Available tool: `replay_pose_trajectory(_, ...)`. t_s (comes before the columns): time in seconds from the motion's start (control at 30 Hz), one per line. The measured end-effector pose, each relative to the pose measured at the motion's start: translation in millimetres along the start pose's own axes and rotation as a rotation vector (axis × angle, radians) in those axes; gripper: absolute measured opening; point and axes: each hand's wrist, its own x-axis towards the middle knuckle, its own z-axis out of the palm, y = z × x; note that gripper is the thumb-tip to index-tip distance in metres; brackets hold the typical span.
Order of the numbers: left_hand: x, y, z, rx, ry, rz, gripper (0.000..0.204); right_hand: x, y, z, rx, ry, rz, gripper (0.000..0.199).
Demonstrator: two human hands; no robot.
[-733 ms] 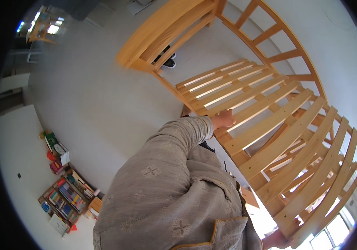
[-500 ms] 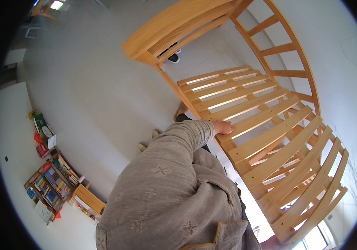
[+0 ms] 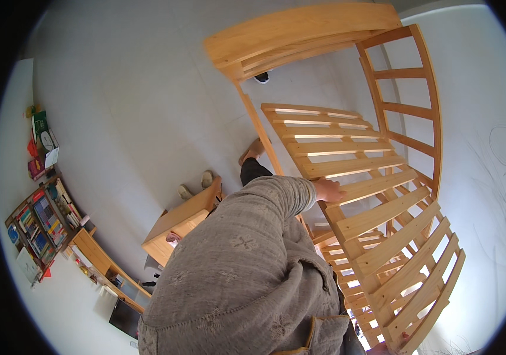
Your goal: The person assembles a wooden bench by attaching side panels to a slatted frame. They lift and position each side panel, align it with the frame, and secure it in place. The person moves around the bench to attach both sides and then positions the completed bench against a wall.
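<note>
My left hand [image 3: 328,190], at the end of a grey sleeve, is closed around the near edge of a light wooden slatted bed base [image 3: 377,190]. At the lower edge, part of my right hand [image 3: 378,349] shows at the base's near right corner, its fingers [image 3: 405,336] curled onto the last slat. The base hangs tilted inside a wooden bed frame, apart from the side rail [image 3: 260,127]. Beyond it stand a solid end board [image 3: 300,29] and a ladder-like guard rail [image 3: 408,109]. More slats [image 3: 362,283] lie lower down, below the base.
A bare foot [image 3: 254,151] is on the floor beside the side rail. Pale shoes [image 3: 206,178] lie near a wooden desk [image 3: 176,223]. A dark shoe [image 3: 262,77] shows under the end board. A bookshelf [image 3: 46,228] lines the left wall; a white wall [image 3: 472,77] borders the right.
My view has turned, bringing the desk into sight. The slatted base, gripped in both hands, has shifted away from the side rail, and more of the lower slats shows.
</note>
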Motion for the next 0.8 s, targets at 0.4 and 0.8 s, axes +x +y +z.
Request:
replay_pose_trajectory(0.4,-56,35,-58,0.016,0.016,0.084,0.066,7,-15,33,0.028,-0.017,-0.007,0.058)
replay_pose_trajectory(0.8,-65,53,-65,0.082,-0.025,0.03,0.065,35,-10,3,0.031,0.096,0.004,0.058)
